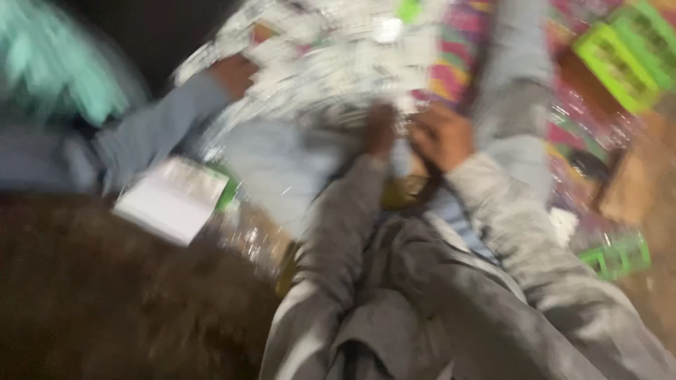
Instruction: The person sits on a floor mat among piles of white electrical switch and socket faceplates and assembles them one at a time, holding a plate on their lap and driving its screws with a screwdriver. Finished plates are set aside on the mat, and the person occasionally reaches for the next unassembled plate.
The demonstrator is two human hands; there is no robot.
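Both hands meet at the near edge of a big shiny pile, and room is tight.

The silvery pile of packets [317, 63] fills the colourful mat [458, 49] ahead of you; it looks loose and may slide if you pull. Another person's hand [236, 74] rests on its far left edge, so mind that side. Green crates [620, 60] close the right; a white box [172, 200] lies left. Your left hand [380, 130] and right hand [443, 137] are close together on something small; blur hides whether they grip it.
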